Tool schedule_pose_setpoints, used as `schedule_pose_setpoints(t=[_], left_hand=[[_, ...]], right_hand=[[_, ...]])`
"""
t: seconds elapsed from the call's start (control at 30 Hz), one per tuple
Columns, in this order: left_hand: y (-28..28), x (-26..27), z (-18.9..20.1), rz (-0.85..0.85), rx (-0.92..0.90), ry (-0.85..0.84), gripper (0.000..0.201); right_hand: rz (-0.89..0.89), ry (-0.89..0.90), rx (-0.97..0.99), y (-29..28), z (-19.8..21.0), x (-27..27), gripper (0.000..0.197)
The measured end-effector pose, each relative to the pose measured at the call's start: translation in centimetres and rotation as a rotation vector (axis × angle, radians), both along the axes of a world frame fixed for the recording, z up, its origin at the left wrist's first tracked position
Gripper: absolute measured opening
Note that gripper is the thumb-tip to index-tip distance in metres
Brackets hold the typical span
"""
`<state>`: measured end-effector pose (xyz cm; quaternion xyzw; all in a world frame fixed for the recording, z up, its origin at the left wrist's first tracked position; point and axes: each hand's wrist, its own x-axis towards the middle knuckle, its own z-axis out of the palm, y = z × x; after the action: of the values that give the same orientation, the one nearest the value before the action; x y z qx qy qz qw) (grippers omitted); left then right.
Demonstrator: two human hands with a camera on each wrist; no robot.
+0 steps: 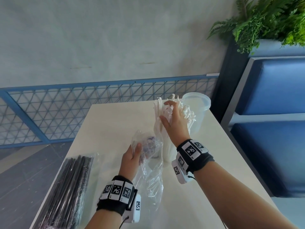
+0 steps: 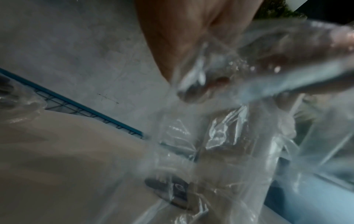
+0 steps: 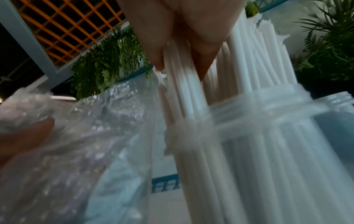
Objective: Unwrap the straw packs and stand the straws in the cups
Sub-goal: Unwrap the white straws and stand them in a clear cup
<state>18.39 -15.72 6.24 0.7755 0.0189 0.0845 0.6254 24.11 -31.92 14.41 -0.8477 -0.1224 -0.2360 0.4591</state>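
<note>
Right hand (image 1: 175, 120) raised over the far right part of the white table (image 1: 105, 123), fingers and thumb wrapped around the upper part of a bundle of white straws (image 1: 158, 111); grip confirmed in right wrist view, fingers (image 3: 206, 50) closed on the shafts. Long axis of bundle near vertical, leaning slightly, cut tips up and fanned out above the fingers, lower ends down inside a clear plastic cup (image 3: 249, 109) just below the wrist. Cup rim visible around the shafts in right wrist view; cup base not made out. Second clear cup (image 1: 198, 104), empty as far as visible, upright just beyond the bundle, partly hidden behind straws and hand. Left hand (image 1: 132, 156) lower and nearer, fingers curled into a crumpled clear plastic wrapper (image 1: 148, 156), thumb on top; wrapper trails down toward the table edge. Purple print on wrapper unreadable. Left wrist view almost filled by blurred film, fingers (image 2: 201, 89) seen only through it; dark round shape low in that view not identifiable. Unopened pack of black straws (image 1: 71, 189) flat on near left of table, long axis running from the near edge away toward the far side, near end cut off by frame bottom. Blue mesh railing (image 1: 66, 103), blue bench (image 1: 272, 100) and fern planter (image 1: 267, 22) beyond.
</note>
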Motion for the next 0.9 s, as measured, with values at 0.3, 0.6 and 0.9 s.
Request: schedule_pose_setpoints(t=[0.3, 0.6, 0.9], left_hand=[[0.6, -1.1, 0.1, 0.123, -0.195, 0.026, 0.066], [0.1, -1.9, 0.0, 0.127, -0.653, 0.085, 0.057], [0.0, -2.6, -1.5, 0.467, -0.249, -0.123, 0.102]], right_hand=[[0.069, -0.084, -0.037, -1.3, -5.5, -8.0, 0.052], [0.152, 1.183, 0.782, -4.9, -11.5, -10.2, 0.06], [0.012, 0.941, 0.673, -6.7, -11.4, -9.8, 0.044]])
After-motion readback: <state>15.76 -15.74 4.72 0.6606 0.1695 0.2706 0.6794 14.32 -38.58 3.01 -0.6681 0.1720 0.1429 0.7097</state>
